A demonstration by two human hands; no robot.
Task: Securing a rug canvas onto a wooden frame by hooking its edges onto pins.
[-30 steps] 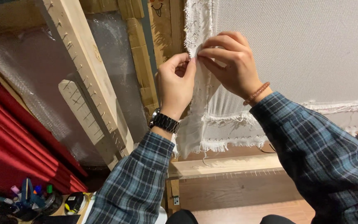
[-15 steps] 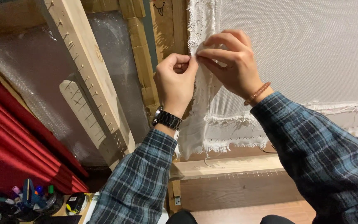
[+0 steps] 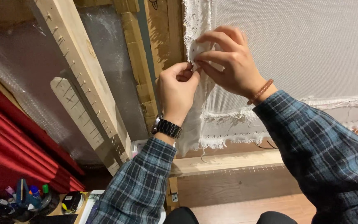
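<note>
Pinching white cloth edge w/ both hands, left hand now lower.

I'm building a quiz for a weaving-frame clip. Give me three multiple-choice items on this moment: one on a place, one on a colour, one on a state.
1. Where do both hands meet?
A. at the cloth's left edge
B. on the floor
C. on the red drape

2. What colour is the stretched cloth?
A. red
B. white
C. green

3. How is the left hand set?
A. open and flat
B. fingers pinched at the cloth edge
C. hanging at the side

Key:
1 A: left hand and right hand touch the cloth at its frayed edge.
2 B: the cloth is white.
3 B: its fingertips close on the edge.
</note>
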